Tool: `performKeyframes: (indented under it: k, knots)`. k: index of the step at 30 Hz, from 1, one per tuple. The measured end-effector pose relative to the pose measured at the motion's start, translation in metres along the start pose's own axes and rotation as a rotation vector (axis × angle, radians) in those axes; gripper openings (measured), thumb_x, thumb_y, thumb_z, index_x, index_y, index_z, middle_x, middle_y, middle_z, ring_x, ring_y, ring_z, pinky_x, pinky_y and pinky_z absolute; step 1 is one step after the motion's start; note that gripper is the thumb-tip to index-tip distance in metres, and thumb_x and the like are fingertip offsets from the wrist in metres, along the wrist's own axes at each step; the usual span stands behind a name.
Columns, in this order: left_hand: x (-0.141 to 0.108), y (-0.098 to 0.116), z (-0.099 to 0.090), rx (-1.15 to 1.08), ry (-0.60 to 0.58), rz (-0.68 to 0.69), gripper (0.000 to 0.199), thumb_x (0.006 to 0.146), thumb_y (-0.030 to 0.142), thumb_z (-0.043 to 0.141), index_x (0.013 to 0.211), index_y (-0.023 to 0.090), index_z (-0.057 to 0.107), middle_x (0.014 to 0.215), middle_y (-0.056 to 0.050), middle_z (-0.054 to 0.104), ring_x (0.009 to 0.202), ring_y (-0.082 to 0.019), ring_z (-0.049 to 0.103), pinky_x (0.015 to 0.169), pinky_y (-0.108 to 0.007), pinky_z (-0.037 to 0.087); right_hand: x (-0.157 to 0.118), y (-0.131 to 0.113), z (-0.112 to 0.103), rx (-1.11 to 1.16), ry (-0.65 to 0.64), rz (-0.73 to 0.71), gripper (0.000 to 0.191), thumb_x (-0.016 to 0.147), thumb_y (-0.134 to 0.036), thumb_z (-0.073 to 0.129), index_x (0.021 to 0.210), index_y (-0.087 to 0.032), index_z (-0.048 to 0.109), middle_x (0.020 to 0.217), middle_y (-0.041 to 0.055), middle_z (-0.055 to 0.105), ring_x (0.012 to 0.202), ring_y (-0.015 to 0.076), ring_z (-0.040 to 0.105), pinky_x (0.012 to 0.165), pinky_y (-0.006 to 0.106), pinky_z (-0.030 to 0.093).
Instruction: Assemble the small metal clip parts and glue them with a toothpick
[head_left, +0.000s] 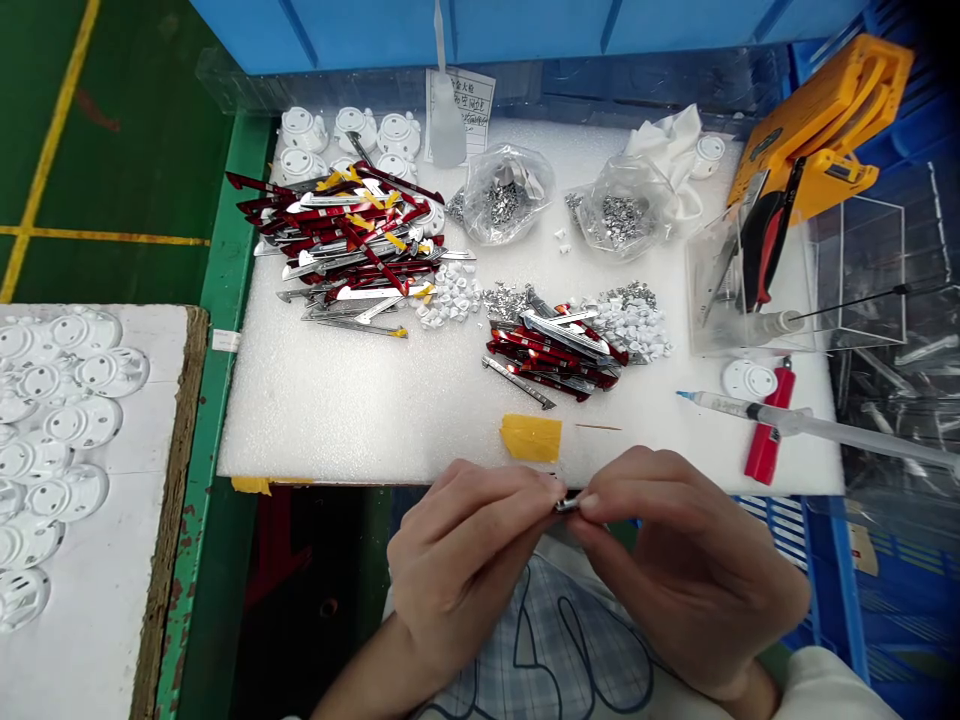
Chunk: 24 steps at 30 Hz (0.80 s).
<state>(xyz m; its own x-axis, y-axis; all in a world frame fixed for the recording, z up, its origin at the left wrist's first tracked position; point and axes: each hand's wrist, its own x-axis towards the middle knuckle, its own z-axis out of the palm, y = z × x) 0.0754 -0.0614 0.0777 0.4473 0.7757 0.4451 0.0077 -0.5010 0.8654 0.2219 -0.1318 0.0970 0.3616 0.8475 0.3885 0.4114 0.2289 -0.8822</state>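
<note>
Head view is looking down on a person's left hand (457, 560) and right hand (675, 560), both curling inward and grasping a small metal piece (568, 503) between their fingertips. That piece is sitting just past the near edge of the white foam-covered tabletop (337, 420), above the person's lap, and it is too small to make out in detail. Nearest the hands, a square of yellow tape (531, 438) is lying on the foam. Just beyond it, a smaller heap of red and silver strips (551, 350) is resting among white beads (630, 325), and a larger heap of red and silver strips (341, 250) is spreading out to the left of it. White round caps (300, 130) are standing along the far edge, near two plastic bags of silver bits (502, 195) (619, 215). On the right, a syringe (787, 420) is lying across a red lighter (769, 430), and a clear acrylic box (750, 280) is standing beneath an orange tool (817, 125). Far left, round white pieces (60, 420) are sitting on a separate white board.
</note>
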Motion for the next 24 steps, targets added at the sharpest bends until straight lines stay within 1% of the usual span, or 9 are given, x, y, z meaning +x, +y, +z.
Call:
performKeyframes:
  k: [4,8,14,19,22,24]
  knots:
    - [-0.0006,0.0022,-0.0003,0.006,-0.017,0.0,0.021,0.097,0.001,0.072,0.111,0.016,0.078,0.095,-0.006,0.083,0.084,-0.018,0.08,0.073,-0.028,0.066,-0.0004,-0.0003,0.0001,0.0,0.01,0.01,0.029,0.084,0.004,0.077,0.101,-0.019,0.074,0.083,0.0025,0.075,0.071,0.0154,0.07,0.063,0.027,0.062]
    - [0.0001,0.0031,0.0015,0.016,-0.001,0.0,0.02,0.095,-0.001,0.072,0.108,0.013,0.078,0.094,-0.007,0.083,0.083,-0.017,0.08,0.074,-0.026,0.065,0.0027,-0.0018,0.0023,0.003,0.029,0.028,0.026,0.082,0.005,0.075,0.093,-0.019,0.072,0.08,0.0001,0.073,0.07,0.013,0.068,0.064,0.024,0.059]
    - [0.0009,0.0015,0.0055,-0.052,0.021,-0.09,0.023,0.09,-0.004,0.075,0.102,0.015,0.079,0.091,-0.005,0.082,0.079,-0.015,0.079,0.076,-0.022,0.066,0.0049,-0.0016,0.0057,-0.019,0.025,0.036,0.025,0.083,0.004,0.072,0.09,-0.02,0.069,0.077,-0.0009,0.072,0.069,0.0133,0.067,0.063,0.026,0.057]
    - [-0.0013,0.0014,0.0067,-0.055,0.017,-0.13,0.023,0.092,-0.001,0.076,0.103,0.019,0.079,0.092,-0.003,0.083,0.08,-0.015,0.079,0.078,-0.023,0.067,0.0038,-0.0007,0.0055,-0.017,0.018,0.069,0.025,0.084,0.003,0.071,0.089,-0.021,0.068,0.077,-0.0018,0.07,0.069,0.0137,0.065,0.063,0.027,0.056]
    - [-0.0043,0.0017,0.0082,-0.07,0.044,-0.187,0.024,0.092,0.002,0.078,0.106,0.021,0.077,0.091,-0.002,0.083,0.08,-0.015,0.078,0.078,-0.023,0.066,0.0028,-0.0002,0.0044,-0.014,0.011,0.095,0.024,0.086,0.001,0.071,0.088,-0.022,0.066,0.076,-0.0022,0.068,0.068,0.0133,0.063,0.062,0.027,0.054]
    - [-0.006,0.0019,0.0095,-0.089,0.061,-0.209,0.022,0.092,0.003,0.079,0.104,0.022,0.076,0.09,-0.001,0.082,0.08,-0.015,0.078,0.079,-0.023,0.065,0.0023,0.0001,0.0039,-0.016,0.011,0.107,0.023,0.087,0.0,0.071,0.087,-0.022,0.066,0.075,-0.0022,0.067,0.068,0.0134,0.062,0.06,0.026,0.052]
